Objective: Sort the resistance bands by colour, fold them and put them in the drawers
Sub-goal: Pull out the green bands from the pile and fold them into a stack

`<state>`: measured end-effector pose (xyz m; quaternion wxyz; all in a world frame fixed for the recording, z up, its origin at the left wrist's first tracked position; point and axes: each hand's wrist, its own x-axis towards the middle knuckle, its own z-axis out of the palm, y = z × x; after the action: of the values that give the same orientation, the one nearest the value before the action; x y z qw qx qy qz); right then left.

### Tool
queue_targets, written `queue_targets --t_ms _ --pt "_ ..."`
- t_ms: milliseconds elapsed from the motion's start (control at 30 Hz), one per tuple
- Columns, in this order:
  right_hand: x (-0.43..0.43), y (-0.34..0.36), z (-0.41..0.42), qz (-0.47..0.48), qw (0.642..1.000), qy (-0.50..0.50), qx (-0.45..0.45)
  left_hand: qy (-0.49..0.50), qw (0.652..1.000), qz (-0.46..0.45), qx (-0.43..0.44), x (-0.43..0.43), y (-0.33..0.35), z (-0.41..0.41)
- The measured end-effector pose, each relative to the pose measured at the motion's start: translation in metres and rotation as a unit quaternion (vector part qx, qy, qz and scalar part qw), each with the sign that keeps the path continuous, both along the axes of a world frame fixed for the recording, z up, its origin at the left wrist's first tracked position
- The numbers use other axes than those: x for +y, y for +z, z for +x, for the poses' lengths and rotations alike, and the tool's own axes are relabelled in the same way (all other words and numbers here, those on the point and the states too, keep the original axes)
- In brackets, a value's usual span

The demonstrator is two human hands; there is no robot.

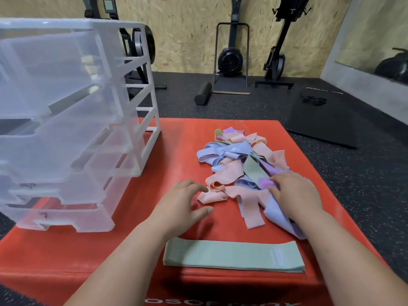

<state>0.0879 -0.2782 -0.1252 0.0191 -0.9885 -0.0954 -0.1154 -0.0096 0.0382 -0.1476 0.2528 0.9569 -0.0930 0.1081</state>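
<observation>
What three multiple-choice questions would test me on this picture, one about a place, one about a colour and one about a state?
1. Where do the plastic drawers stand?
A. On the left of the red mat
B. On the black floor mat
C. Against the wooden wall

2. What colour is the flat stack nearest the person?
A. Pink
B. Green
C. Purple

3. How do the mixed bands lie?
A. Folded in rows
B. Inside a drawer
C. In a loose tangled heap

Answers:
1 A: the drawers sit on the mat's left side.
2 B: the stack is pale green all over.
3 C: pink, blue, purple and green loops cross over one another.
</observation>
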Motion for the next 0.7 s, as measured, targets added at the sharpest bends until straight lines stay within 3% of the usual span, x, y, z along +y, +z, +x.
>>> queue_targets --t_ms 167,467,700 --pt "-0.023 -0.001 0.003 0.018 0.997 -0.065 0.032 0.002 1.000 -0.021 -0.006 -0.003 -0.005 0.002" --pt "0.010 0.005 -0.002 0.178 0.982 -0.019 0.064 -0.002 0.999 -0.041 -0.020 -0.006 -0.004 0.000" --pt "0.019 -0.007 0.002 0.068 0.988 -0.071 0.119 -0.004 0.999 -0.041 -0.022 -0.009 -0.003 -0.003"
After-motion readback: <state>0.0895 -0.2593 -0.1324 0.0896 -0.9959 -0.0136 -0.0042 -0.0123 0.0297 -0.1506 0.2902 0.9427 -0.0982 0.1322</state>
